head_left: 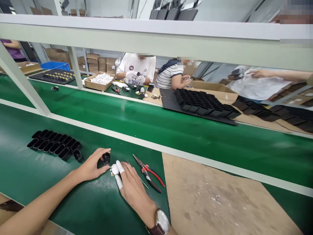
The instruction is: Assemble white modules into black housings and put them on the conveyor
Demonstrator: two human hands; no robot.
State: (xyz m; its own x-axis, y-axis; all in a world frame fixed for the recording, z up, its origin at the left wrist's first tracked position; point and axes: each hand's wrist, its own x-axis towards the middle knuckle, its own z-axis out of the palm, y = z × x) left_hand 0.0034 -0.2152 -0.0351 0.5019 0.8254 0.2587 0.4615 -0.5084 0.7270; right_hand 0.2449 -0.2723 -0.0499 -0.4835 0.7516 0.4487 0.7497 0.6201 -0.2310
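My left hand (91,165) is closed around a small black plastic housing (107,158), thumb below it and fingers at the top. Just right of it, my right hand (133,184), with white finger cots on thumb and forefinger, pinches a white round part (114,169). A small board-like piece shows at that part's left edge; its kind is too small to tell. Red-handled long-nose pliers (148,173) lie to the right of my right hand. A thin metal rod (144,183) lies partly hidden behind that hand.
Rows of black housings (52,143) stand at left on the green bench. A brown cardboard sheet (220,192) lies at right. Beyond a pale rail (117,134) runs a green conveyor belt (137,114). Several people work across it, beside black trays (205,104) and a box of white parts (99,81).
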